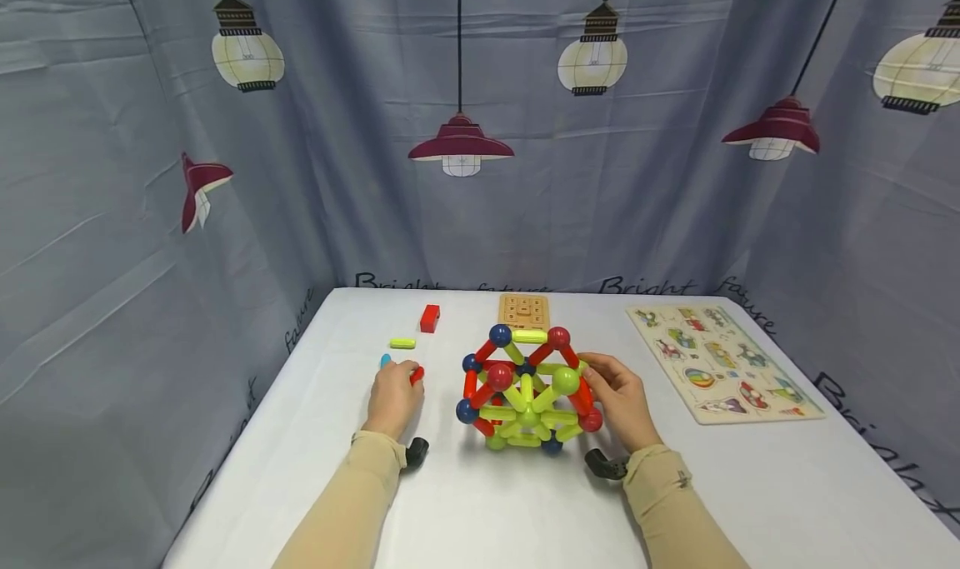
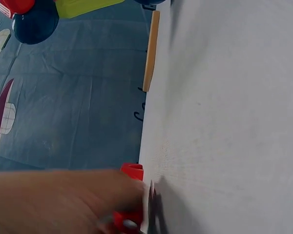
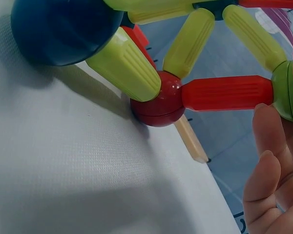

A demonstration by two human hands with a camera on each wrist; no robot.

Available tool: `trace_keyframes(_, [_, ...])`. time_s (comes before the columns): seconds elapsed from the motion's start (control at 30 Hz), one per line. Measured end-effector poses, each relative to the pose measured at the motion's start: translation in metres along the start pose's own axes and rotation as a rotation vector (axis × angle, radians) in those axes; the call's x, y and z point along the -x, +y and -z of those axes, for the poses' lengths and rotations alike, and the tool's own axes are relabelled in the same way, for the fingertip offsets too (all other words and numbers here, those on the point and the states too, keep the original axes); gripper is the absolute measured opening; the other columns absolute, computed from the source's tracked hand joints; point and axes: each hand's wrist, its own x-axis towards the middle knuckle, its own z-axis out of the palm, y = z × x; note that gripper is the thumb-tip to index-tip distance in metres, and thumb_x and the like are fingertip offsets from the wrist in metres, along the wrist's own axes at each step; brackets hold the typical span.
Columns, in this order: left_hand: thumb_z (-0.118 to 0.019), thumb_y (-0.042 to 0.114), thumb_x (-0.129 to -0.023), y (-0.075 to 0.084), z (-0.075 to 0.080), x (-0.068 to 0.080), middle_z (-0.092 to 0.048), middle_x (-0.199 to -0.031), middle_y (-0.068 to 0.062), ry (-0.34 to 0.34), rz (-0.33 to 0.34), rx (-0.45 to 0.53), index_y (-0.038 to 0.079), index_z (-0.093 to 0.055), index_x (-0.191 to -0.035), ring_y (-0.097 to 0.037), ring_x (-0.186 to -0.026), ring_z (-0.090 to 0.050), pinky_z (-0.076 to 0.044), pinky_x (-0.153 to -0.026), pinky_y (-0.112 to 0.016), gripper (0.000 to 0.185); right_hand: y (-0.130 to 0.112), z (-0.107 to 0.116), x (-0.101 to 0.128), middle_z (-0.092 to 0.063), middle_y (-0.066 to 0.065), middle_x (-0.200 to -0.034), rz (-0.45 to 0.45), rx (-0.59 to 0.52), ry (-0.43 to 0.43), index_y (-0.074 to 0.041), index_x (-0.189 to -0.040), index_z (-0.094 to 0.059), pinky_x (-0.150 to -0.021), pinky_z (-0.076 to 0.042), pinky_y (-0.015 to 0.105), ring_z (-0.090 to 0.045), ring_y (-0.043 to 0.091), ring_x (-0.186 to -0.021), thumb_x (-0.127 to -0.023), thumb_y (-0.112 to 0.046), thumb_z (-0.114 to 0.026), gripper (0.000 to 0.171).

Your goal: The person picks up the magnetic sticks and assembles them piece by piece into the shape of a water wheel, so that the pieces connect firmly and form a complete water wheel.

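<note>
A ball-and-stick magnetic construction [image 1: 528, 415] of red, blue and green balls joined by red and green rods stands on the white table. My right hand [image 1: 621, 398] holds its right side, its fingers at a green ball [image 3: 285, 90] and the end of a red rod [image 3: 228, 92]. To the left of the construction, my left hand [image 1: 395, 398] is low over the table and pinches a red magnetic rod [image 1: 417, 375]. This rod's silver end shows beside the blurred fingers in the left wrist view. A blue piece [image 1: 386, 360] sticks out just beyond the left fingers, mostly hidden.
Beyond the left hand lie a green rod [image 1: 402, 343] and a red block [image 1: 430, 318]. A wooden number board [image 1: 524, 309] is behind the construction. At the right lies a wooden picture puzzle board [image 1: 723, 365]. A grey printed curtain [image 1: 510, 219] surrounds the table.
</note>
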Motion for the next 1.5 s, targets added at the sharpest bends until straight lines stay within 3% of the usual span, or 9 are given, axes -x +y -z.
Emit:
trace_keyframes(0.1, [-0.074, 0.011, -0.091, 0.007, 0.004, 0.002, -0.073, -0.092, -0.009, 0.037, 0.005, 0.132, 0.005, -0.075, -0.118, -0.024, -0.085, -0.066, -0.057, -0.072, -0.034, 0.028, 0.000, -0.003, 0.001, -0.066, 0.015, -0.130, -0.013, -0.010, -0.008, -0.012, -0.136, -0.063, -0.080, -0.059, 0.028, -0.068, 0.016, -0.101, -0.104, -0.037, -0.061, 0.040])
trace_keyframes(0.2, [-0.076, 0.019, -0.092, 0.024, 0.015, 0.007, -0.075, -0.093, -0.005, 0.050, 0.011, 0.360, 0.010, -0.075, -0.119, -0.017, -0.081, -0.070, -0.056, -0.067, -0.028, 0.029, -0.001, -0.005, 0.003, -0.066, 0.015, -0.130, -0.024, -0.015, -0.018, -0.013, -0.135, -0.063, -0.080, -0.059, 0.027, -0.067, 0.017, -0.102, -0.104, -0.037, -0.062, 0.039])
trace_keyframes(0.3, [-0.077, 0.028, -0.093, 0.052, 0.033, 0.016, -0.076, -0.097, -0.003, -0.035, 0.023, 0.555, 0.016, -0.073, -0.122, -0.017, -0.085, -0.073, -0.059, -0.074, -0.030, 0.032, -0.001, -0.006, 0.004, -0.065, 0.015, -0.131, -0.024, -0.026, -0.030, -0.013, -0.135, -0.063, -0.080, -0.059, 0.027, -0.067, 0.017, -0.102, -0.105, -0.036, -0.061, 0.038])
trace_keyframes(0.4, [-0.078, 0.032, -0.093, 0.077, 0.045, 0.021, -0.075, -0.098, -0.002, -0.158, 0.025, 0.653, 0.019, -0.070, -0.126, -0.017, -0.086, -0.073, -0.060, -0.081, -0.035, 0.036, -0.001, -0.005, 0.004, -0.065, 0.015, -0.132, -0.023, -0.028, -0.030, -0.013, -0.135, -0.063, -0.080, -0.059, 0.027, -0.066, 0.018, -0.102, -0.104, -0.037, -0.061, 0.039])
trace_keyframes(0.57, [-0.077, 0.032, -0.093, 0.099, 0.044, 0.019, -0.075, -0.096, -0.001, -0.276, -0.011, 0.670, 0.017, -0.067, -0.130, -0.017, -0.083, -0.073, -0.061, -0.080, -0.035, 0.041, 0.002, 0.000, 0.001, -0.065, 0.013, -0.132, -0.019, -0.017, -0.013, -0.015, -0.135, -0.063, -0.080, -0.059, 0.027, -0.066, 0.020, -0.104, -0.103, -0.040, -0.062, 0.041])
trace_keyframes(0.8, [-0.078, 0.028, -0.092, 0.103, 0.041, 0.021, -0.075, -0.093, -0.003, -0.339, -0.010, 0.724, 0.014, -0.063, -0.136, -0.036, -0.085, -0.071, -0.061, -0.074, -0.040, 0.048, 0.003, 0.000, 0.000, -0.066, 0.012, -0.131, -0.019, -0.006, -0.013, -0.015, -0.136, -0.063, -0.081, -0.059, 0.028, -0.066, 0.020, -0.105, -0.103, -0.041, -0.063, 0.043])
trace_keyframes(1.03, [-0.078, 0.037, -0.092, 0.107, 0.044, 0.017, -0.075, -0.089, -0.004, -0.393, 0.007, 0.742, 0.019, -0.058, -0.141, -0.021, -0.078, -0.070, -0.059, -0.079, -0.036, 0.056, -0.002, -0.001, 0.002, -0.066, 0.013, -0.129, -0.019, -0.012, -0.011, -0.016, -0.135, -0.063, -0.079, -0.059, 0.027, -0.066, 0.021, -0.102, -0.103, -0.041, -0.063, 0.041])
trace_keyframes(1.27, [-0.079, 0.045, -0.090, 0.114, 0.046, 0.012, -0.079, -0.097, -0.007, -0.407, 0.044, 0.791, 0.018, -0.052, -0.145, -0.023, -0.078, -0.076, -0.059, -0.092, -0.044, 0.067, -0.003, -0.001, 0.002, -0.065, 0.013, -0.131, -0.022, -0.011, -0.017, -0.015, -0.136, -0.062, -0.080, -0.059, 0.027, -0.066, 0.021, -0.103, -0.104, -0.039, -0.061, 0.041])
trace_keyframes(1.5, [-0.078, 0.048, -0.090, 0.116, 0.047, 0.013, -0.079, -0.097, -0.008, -0.444, 0.041, 0.792, 0.019, -0.053, -0.147, -0.023, -0.080, -0.076, -0.060, -0.085, -0.039, 0.068, -0.001, 0.000, 0.001, -0.065, 0.013, -0.132, -0.017, -0.009, -0.018, -0.014, -0.137, -0.062, -0.080, -0.059, 0.027, -0.066, 0.019, -0.101, -0.104, -0.039, -0.061, 0.041])
